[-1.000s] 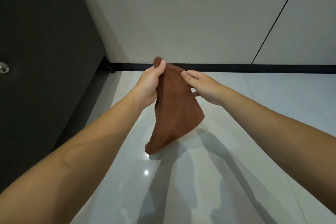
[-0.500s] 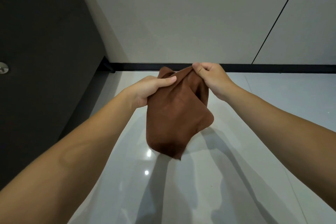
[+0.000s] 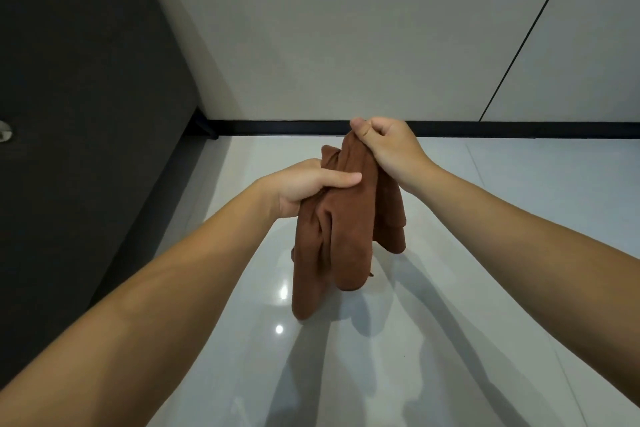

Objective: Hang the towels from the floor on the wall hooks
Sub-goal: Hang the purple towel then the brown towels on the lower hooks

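Brown towel [image 3: 332,236] bunched: right hand [image 3: 388,149] pinches top, left hand [image 3: 304,187] grips mid-folds, prob. finding an edge to hook.

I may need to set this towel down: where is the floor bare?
Bare floor lies right of the towel, up to the black baseboard; a narrower strip runs beside the dark panel. Crowded mid-frame, where left hand and right hand grip it.

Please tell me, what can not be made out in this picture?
1. Head view: no hooks show anywhere in the frame.
2. Head view: the fingers of the left hand are hidden behind the towel; only the thumb shows.
3. Head view: the towel's top end is hidden inside the right hand.
4. Head view: the metal disc is cut off by the left edge.
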The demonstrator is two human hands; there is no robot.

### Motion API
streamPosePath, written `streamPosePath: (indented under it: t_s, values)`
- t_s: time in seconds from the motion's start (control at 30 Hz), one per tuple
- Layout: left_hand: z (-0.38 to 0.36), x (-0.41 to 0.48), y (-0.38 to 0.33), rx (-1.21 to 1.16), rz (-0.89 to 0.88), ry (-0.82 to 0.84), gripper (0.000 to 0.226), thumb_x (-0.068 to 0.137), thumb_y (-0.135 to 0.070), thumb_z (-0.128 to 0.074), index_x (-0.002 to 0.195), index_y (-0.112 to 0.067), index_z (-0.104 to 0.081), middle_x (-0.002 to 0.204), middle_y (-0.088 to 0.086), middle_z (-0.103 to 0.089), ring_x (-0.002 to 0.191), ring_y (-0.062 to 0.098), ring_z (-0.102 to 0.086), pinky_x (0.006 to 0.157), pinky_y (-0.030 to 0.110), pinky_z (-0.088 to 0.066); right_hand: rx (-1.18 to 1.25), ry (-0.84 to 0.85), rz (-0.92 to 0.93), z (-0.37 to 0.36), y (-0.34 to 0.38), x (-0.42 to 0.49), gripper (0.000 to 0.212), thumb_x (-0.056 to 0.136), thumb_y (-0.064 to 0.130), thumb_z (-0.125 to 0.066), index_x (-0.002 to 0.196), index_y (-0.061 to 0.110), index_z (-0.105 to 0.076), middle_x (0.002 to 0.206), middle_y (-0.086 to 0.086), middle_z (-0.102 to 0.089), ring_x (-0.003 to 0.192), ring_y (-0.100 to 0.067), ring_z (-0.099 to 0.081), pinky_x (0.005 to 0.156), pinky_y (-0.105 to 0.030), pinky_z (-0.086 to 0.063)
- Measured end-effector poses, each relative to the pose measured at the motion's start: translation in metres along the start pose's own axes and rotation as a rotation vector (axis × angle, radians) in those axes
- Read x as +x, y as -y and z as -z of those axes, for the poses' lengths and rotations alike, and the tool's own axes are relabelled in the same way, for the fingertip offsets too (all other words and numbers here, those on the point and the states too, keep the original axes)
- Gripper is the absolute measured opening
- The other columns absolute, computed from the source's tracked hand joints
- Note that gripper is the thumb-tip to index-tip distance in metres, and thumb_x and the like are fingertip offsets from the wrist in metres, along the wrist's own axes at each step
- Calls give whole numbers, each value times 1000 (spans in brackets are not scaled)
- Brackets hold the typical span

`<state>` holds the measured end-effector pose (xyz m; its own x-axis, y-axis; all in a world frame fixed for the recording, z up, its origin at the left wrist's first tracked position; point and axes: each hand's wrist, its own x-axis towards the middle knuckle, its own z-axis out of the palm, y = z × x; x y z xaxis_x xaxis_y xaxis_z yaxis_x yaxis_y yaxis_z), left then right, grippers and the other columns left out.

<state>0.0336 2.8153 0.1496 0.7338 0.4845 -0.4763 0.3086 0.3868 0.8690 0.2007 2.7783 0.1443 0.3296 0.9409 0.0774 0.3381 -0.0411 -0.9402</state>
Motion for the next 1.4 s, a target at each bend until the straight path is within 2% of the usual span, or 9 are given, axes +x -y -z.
streamPosePath:
  t_s: [0.1, 0.27, 0.47, 0.67, 0.8, 0.93, 1.2, 1.33, 1.4]
  values:
    - [-1, 2, 1, -193, -72, -30, 25, 95, -19, -54, 115, -6, -63, 111, 11, -70, 99, 21, -69, 92, 31, -54, 28, 37, -51, 2, -5, 3, 54, 97, 50, -49, 91, -1, -67, 81, -5, -63, 75, -14, -56, 74, -33, -48]
    - [8, -1, -1, -447, -183, -104, 31, 101, -24, -45, 118, -4, -62, 120, 13, -67, 107, 23, -67, 91, 32, -54, -19, 133, -131, 10, -16, 4, 49, 97, 59, -37, 107, 20, -65, 109, 1, -67, 103, -17, -62, 89, -38, -52]
    - [8, -5, -11, -608, -248, -144, 36, 100, -31, -45, 117, -3, -62, 117, 14, -68, 106, 26, -67, 93, 38, -50, -86, 254, -411, 12, -23, -4, 61, 92, 71, -32, 117, 24, -61, 111, -1, -69, 98, -18, -67, 81, -35, -58]
    - [5, -5, -14, -601, -274, -183, 37, 102, -32, -43, 110, -3, -64, 108, 14, -71, 99, 25, -70, 87, 37, -52, 161, 439, -560, 13, -22, -7, 69, 88, 76, -28, 119, 26, -63, 109, -2, -73, 99, -20, -71, 82, -40, -56]
    - [9, -5, -14, -542, -260, -240, 44, 102, -39, -42, 112, -3, -64, 110, 14, -71, 101, 24, -70, 90, 36, -51, 329, 263, -436, 15, -17, 1, 49, 96, 56, -46, 115, 16, -67, 109, -2, -72, 106, -19, -67, 85, -36, -56]
    - [20, -5, -16, -430, -227, -452, 58, 93, -54, -53, 126, -7, -59, 113, 8, -71, 101, 22, -70, 88, 38, -55, 457, 89, -313, 19, -12, 7, 34, 97, 40, -55, 100, 7, -65, 95, -6, -72, 84, -16, -68, 77, -31, -55]
    - [54, -4, -14, -171, -164, -928, 64, 95, -54, -51, 139, -7, -45, 127, 0, -55, 104, 17, -56, 86, 27, -46, 323, -284, -236, 51, -9, 10, 16, 91, 29, -68, 95, 16, -60, 91, 1, -66, 83, -13, -67, 77, -28, -57]
    - [69, -6, -13, -133, -133, -993, 41, 97, -51, -47, 119, -17, -55, 103, -3, -55, 82, 12, -53, 75, 26, -42, 379, -394, -226, 62, -10, 13, 32, 91, 21, -68, 119, 16, -54, 100, 1, -63, 82, -11, -68, 70, -24, -58]
    - [72, -9, -12, -117, -122, -1017, 33, 94, -49, -55, 103, -17, -55, 101, -3, -56, 87, 15, -57, 78, 28, -46, 402, -413, -208, 65, -10, 15, 34, 90, 19, -69, 119, 23, -52, 103, 1, -60, 84, -11, -68, 73, -25, -58]
